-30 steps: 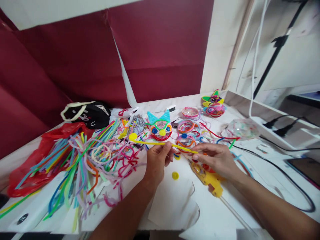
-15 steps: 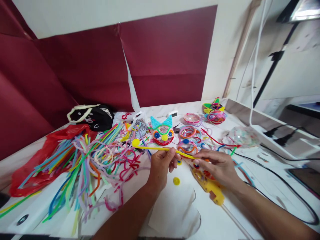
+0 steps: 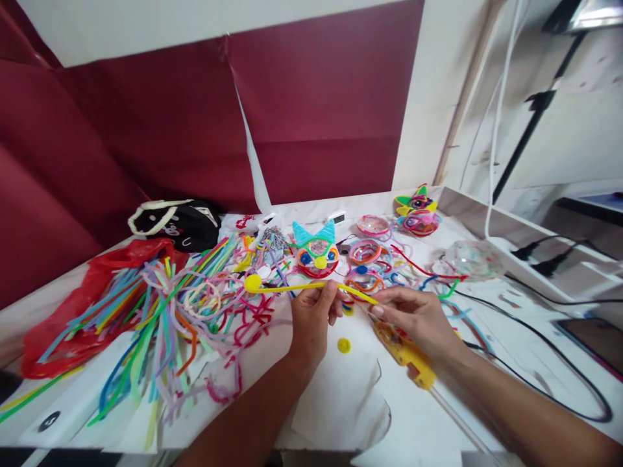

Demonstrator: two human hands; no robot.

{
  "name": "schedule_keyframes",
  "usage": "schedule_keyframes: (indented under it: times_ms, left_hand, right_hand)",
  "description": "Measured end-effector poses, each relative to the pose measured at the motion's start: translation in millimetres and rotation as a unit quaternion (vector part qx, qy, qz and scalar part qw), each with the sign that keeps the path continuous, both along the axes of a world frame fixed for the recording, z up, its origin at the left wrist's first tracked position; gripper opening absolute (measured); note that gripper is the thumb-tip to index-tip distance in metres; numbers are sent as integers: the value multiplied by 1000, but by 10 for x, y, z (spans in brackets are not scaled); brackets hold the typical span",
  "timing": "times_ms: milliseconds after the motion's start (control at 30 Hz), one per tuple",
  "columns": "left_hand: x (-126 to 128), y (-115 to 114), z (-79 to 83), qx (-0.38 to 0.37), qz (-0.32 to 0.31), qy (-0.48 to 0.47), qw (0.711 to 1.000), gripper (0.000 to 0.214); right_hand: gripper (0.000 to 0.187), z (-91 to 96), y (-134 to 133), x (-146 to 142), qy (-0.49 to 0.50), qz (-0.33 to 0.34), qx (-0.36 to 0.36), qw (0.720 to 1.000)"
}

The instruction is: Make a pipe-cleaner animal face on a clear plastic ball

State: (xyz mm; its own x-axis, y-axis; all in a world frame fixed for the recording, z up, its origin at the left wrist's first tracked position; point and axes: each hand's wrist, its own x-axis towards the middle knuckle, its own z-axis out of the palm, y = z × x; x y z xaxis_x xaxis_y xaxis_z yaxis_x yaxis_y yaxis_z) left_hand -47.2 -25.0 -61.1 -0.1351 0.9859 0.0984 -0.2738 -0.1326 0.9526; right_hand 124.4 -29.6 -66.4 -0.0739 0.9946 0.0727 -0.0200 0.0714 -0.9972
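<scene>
My left hand (image 3: 311,321) pinches a yellow pipe cleaner (image 3: 296,286) near its middle; the left end is coiled into a small disc (image 3: 252,283). My right hand (image 3: 416,318) pinches the same pipe cleaner at its right end, just above a yellow glue gun (image 3: 406,355) lying on the white table (image 3: 423,415). A small yellow button (image 3: 344,345) lies on the table between my wrists.
A heap of coloured pipe cleaners (image 3: 165,311) spills from a red plastic bag (image 3: 73,311) at left. Behind my hands stand a cat-face craft (image 3: 316,250), several ring-shaped crafts (image 3: 365,251), a clear glittery ball (image 3: 471,258) and a black bag (image 3: 180,224). Black cables (image 3: 549,337) run at right.
The coiled end of the pipe cleaner has shifted slightly left and my hands have edged a little closer together along it; the view has shifted slightly.
</scene>
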Motion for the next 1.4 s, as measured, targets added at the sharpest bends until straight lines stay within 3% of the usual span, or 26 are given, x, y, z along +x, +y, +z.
schedule_keyframes:
  times_ms: [133, 367, 767, 933, 1400]
  left_hand:
    - [4, 0, 0, 8, 7, -9, 1000, 36]
    - [20, 0, -25, 7, -2, -8, 1000, 32]
    - [56, -11, -96, 34, -3, -9, 999, 32]
    - [62, -11, -93, 40, 1, -6, 999, 32]
    - [87, -54, -110, 47, -17, 0, 999, 33]
  right_hand:
    - [34, -46, 0, 6, 24, 23, 12, 999]
    - [31, 48, -22, 14, 18, -33, 18, 999]
    - [21, 24, -34, 24, 55, -46, 45, 996]
    - [16, 40, -47, 28, 75, -33, 33, 996]
    - [30, -54, -24, 72, 144, -46, -42, 988]
